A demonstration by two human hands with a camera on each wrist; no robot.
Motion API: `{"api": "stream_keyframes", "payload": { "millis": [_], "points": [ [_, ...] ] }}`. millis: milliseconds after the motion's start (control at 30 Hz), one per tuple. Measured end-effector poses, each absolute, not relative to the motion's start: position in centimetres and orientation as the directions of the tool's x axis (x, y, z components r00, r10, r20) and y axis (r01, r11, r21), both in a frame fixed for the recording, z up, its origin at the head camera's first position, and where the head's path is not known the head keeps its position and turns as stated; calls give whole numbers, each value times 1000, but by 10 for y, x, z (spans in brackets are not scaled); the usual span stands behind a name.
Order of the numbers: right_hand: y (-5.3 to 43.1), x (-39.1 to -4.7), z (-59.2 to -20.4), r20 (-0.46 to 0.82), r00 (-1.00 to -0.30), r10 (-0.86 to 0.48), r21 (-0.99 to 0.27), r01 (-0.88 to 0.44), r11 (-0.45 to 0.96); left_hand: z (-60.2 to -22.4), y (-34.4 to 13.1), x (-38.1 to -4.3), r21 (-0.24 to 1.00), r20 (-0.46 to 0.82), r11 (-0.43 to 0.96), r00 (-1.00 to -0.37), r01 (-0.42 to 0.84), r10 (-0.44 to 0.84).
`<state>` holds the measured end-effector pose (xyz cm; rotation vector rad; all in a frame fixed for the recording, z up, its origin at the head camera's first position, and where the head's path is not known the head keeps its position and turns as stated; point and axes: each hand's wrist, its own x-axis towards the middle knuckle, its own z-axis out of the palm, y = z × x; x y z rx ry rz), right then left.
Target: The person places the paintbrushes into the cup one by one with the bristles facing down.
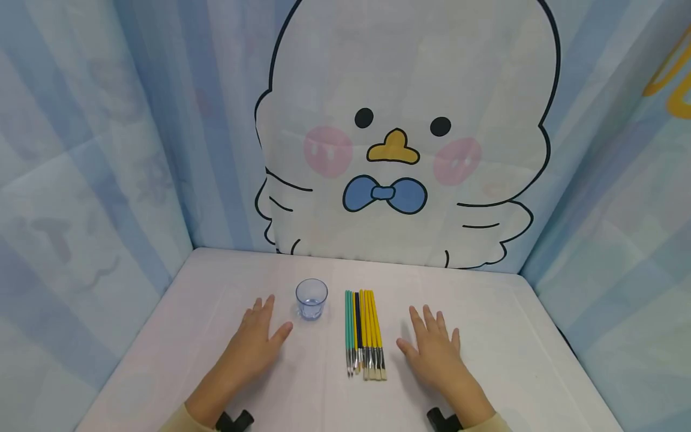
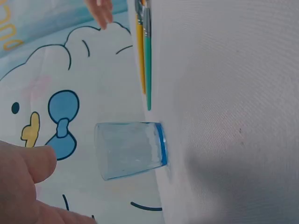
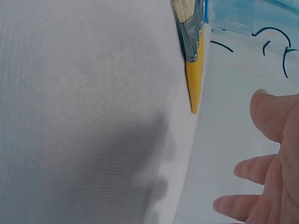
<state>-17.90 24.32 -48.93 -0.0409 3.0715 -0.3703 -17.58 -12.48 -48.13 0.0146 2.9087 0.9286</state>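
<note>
A clear bluish glass (image 1: 311, 299) stands upright on the table. Just right of it lies a row of several paintbrushes (image 1: 367, 327), side by side, bristles toward the near edge; their handles are teal, dark blue and yellow. My left hand (image 1: 254, 342), fingers spread, is left of the glass and apart from it. On the other side, my right hand (image 1: 434, 351) is right of the brushes with its fingers extended, holding nothing. The left wrist view shows the glass (image 2: 131, 150) beyond my thumb. A yellow brush (image 3: 194, 84) appears in the right wrist view.
A white-covered table (image 1: 502, 336) fills the lower middle. Behind it hangs a curtain (image 1: 399, 234) printed with a cartoon duck in a blue bow tie. Blue and white striped cloth (image 1: 81, 180) closes in the sides. Dark wrist cameras (image 1: 236, 422) are on both wrists.
</note>
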Motion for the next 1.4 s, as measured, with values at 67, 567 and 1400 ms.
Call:
{"api": "stream_keyframes", "payload": {
  "millis": [67,567,1400],
  "points": [
    [243,-179,-488,-38,-998,-39,-255,-28,966,-480,-126,-177,622,-84,782,-996,-29,30],
    [243,-183,-482,-6,-997,-83,-347,-76,935,-468,-128,-182,764,-110,630,-991,-137,-81],
    [242,-202,-481,107,-994,-24,-573,-81,815,-474,-135,-206,957,-249,120,-960,-264,-129]
  ]
}}
